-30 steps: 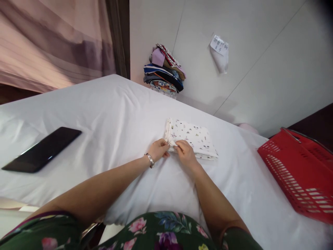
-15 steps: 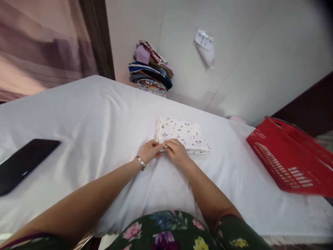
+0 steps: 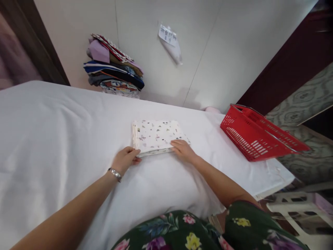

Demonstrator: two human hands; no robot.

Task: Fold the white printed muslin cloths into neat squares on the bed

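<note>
A folded white cloth with small coloured prints [image 3: 158,135] lies flat on the white-covered table [image 3: 85,139]. My left hand [image 3: 126,159], with a silver bracelet at the wrist, pinches the cloth's near left corner, thumb on top and fingers beneath. My right hand [image 3: 182,149] rests on the near edge towards the right corner, its fingertips on top of the cloth; the thumb is hidden, so its grip is unclear.
A red plastic basket [image 3: 249,132] stands at the table's right end. Beyond the far edge is a stack of folded clothes [image 3: 114,69]. A paper label [image 3: 169,36] hangs on the wall. At the lower right is a white stool [image 3: 299,208].
My right hand has moved right along the cloth's near edge, away from my left hand, which stays at the left corner. The view has turned rightward, and the black object has left it.
</note>
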